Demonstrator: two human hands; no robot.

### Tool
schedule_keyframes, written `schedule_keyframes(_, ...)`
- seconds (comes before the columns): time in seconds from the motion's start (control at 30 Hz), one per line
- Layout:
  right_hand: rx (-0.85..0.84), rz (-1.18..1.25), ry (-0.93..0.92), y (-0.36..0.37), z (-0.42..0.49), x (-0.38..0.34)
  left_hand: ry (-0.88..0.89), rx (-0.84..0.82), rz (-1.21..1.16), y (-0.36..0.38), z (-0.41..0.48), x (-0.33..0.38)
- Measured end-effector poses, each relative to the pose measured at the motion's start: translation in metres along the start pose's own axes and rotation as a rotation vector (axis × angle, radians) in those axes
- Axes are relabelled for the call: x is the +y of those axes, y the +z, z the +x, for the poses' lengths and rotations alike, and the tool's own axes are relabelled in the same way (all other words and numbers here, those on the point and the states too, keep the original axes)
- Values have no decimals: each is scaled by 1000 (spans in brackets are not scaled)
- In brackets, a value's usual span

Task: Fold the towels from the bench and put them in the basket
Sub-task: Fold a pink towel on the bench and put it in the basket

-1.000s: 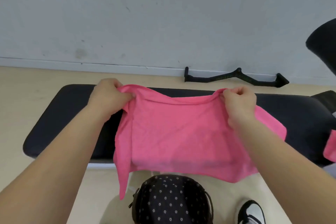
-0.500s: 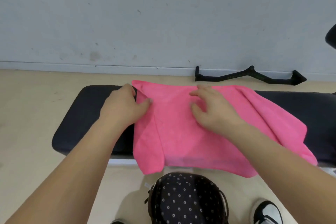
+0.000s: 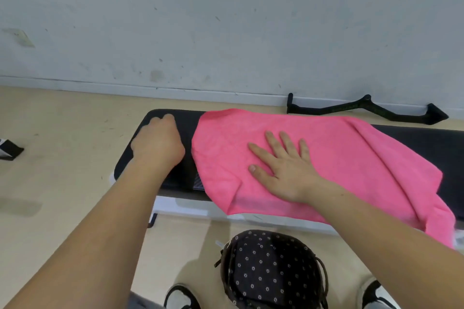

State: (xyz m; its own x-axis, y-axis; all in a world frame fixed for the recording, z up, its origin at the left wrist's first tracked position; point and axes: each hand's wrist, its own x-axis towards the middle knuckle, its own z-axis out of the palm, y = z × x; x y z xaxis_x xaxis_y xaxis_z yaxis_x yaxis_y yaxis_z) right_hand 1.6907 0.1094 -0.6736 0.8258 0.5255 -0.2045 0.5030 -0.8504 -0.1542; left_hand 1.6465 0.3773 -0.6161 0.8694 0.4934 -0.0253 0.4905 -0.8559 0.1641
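Left of centre, my left hand (image 3: 158, 144) rests fisted on the black bench (image 3: 185, 123). Mid-frame my right hand (image 3: 283, 170) presses flat, fingers spread, on the pink towel (image 3: 339, 153) draped across the bench. Bottom centre, the flower-print basket (image 3: 271, 271) shows only lining.

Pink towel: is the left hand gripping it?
No, the left hand sits curled on the bench beside the pink towel, clear of its edge.

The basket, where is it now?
In the head view, bottom centre: the basket stands on the floor on the near side of the bench, between two shoes.
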Motion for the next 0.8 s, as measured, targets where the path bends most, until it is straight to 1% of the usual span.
schedule_keyframes(0.03,-3,-4,2,0,0,0,0,48,19,-1,-1,-4)
schedule_keyframes(0.07,-7,-6,6,0,0,-1,43,103,-8,1,-3,-2)
schedule_keyframes(0.1,-8,-7,10,0,1,-1,129,150,-83,5,-7,4)
schedule_keyframes(0.13,-6,-7,14,0,1,-1,241,164,-177,9,-15,14)
schedule_keyframes(0.2,-3,3,23,0,2,-2,506,83,-329,19,-32,35)
schedule_keyframes(0.27,-10,-2,26,-1,3,-2,706,-76,-326,25,-49,54)
schedule_keyframes(0.3,-9,-6,24,-1,3,-2,755,-152,-288,27,-53,58)
schedule_keyframes(0.33,-8,-7,21,-1,2,-3,755,-201,-236,26,-52,59)
schedule_keyframes(0.37,-7,-3,21,-1,1,-3,710,-225,-166,24,-50,55)
schedule_keyframes(0.47,6,29,26,-1,0,-3,460,-265,63,15,-31,32)
schedule_keyframes(0.5,6,30,25,-2,0,-4,402,-257,96,13,-27,23)
schedule_keyframes(0.57,8,33,22,-3,0,-5,359,-155,59,10,-24,17)
schedule_keyframes(0.63,5,98,16,-6,-1,-4,392,-31,-58,10,-29,26)
schedule_keyframes(0.67,12,172,12,-10,-3,-3,435,0,-126,11,-33,35)
schedule_keyframes(0.73,69,409,12,-23,-10,-1,545,-10,-246,13,-41,58)
schedule_keyframes(0.8,171,677,36,-43,-23,2,654,-47,-314,17,-46,82)
